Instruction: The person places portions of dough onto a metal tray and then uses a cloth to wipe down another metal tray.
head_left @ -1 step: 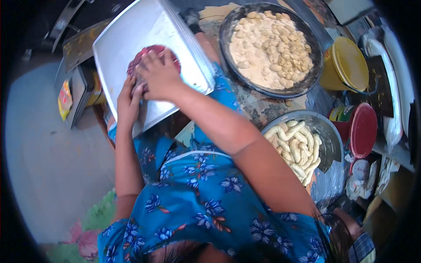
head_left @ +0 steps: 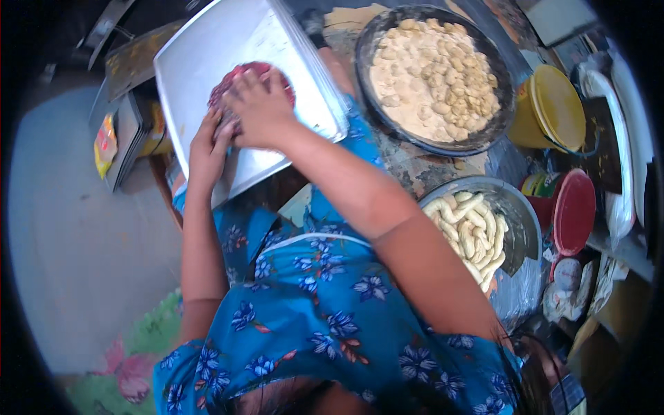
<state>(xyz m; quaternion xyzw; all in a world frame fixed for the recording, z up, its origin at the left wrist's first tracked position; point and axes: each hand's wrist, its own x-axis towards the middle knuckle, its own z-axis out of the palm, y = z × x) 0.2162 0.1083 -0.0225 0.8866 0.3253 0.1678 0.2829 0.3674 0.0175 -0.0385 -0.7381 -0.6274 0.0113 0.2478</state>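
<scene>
A round red thing [head_left: 282, 81] with a patterned surface, whose kind I cannot make out, rests on the top tray [head_left: 190, 76] of a stack of shallow silver metal trays. My right hand [head_left: 263, 114] lies over it, palm down, with its fingers spread across its top. At its near left edge my left hand [head_left: 207, 142] has its fingers bent around the rim, close beside the right hand. Both hands cover much of the red thing. The trays lean at a slant in front of my blue flowered clothing.
At the right a wide black basin [head_left: 508, 104] holds many floury dough pieces. Nearer, a grey basin [head_left: 529, 221] contains long dough strips. A yellow bucket [head_left: 560, 107] and a red bucket [head_left: 575, 211] stand beyond them. Dark flat trays [head_left: 131, 142] stand at the left.
The whole view has shifted slightly, so the trays and basins sit a little farther right in it. Both hands stay on the red thing.
</scene>
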